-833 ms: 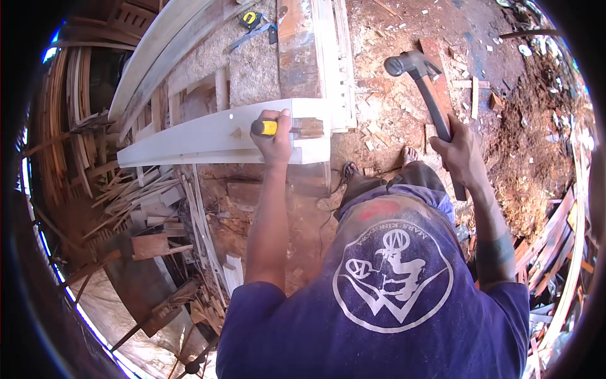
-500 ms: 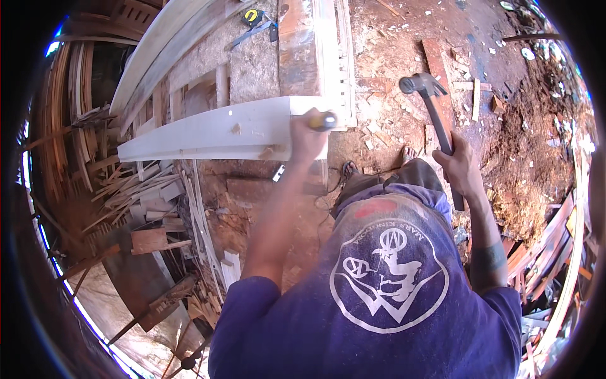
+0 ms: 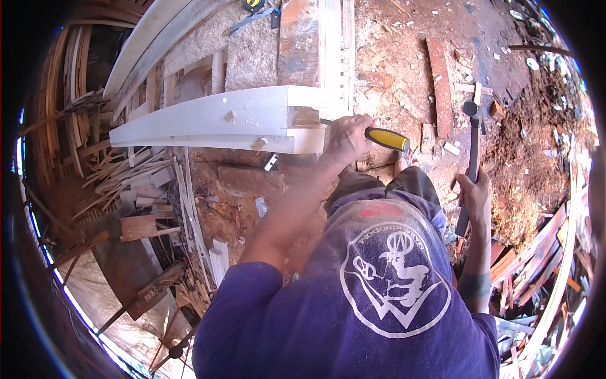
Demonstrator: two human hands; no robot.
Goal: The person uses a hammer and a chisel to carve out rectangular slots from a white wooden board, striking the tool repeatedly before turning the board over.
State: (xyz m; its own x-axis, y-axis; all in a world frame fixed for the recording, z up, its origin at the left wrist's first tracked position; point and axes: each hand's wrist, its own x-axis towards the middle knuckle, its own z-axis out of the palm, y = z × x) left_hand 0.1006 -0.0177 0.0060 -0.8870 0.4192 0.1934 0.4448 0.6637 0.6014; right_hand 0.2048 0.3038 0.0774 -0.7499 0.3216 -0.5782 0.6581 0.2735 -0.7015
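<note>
My left hand point(image 3: 348, 140) is closed on a chisel point(image 3: 387, 138) with a yellow and black handle. The chisel lies nearly level, its handle pointing right. Most of the blade is hidden by my fingers; a short bit shows at the end of a pale board point(image 3: 202, 120). A bare brown notch point(image 3: 304, 117) is cut in that board end, right by the blade; whether they touch I cannot tell. On the right, my right hand point(image 3: 476, 192) grips a claw hammer point(image 3: 473, 142) by its dark handle, head up and away from the chisel.
Long planks point(image 3: 148, 47) lie beyond the board. A tape measure point(image 3: 254, 5) is at the far edge. Thin wood strips point(image 3: 129, 180) are heaped at left, offcuts point(image 3: 536, 252) at right. A reddish plank point(image 3: 440, 85) rests on the chip-strewn ground near my feet.
My left hand has moved right and nearer, and the chisel has swung to point sideways at the board's end, uncovering the notch. The hammer has shifted right and nearer, its head now lower.
</note>
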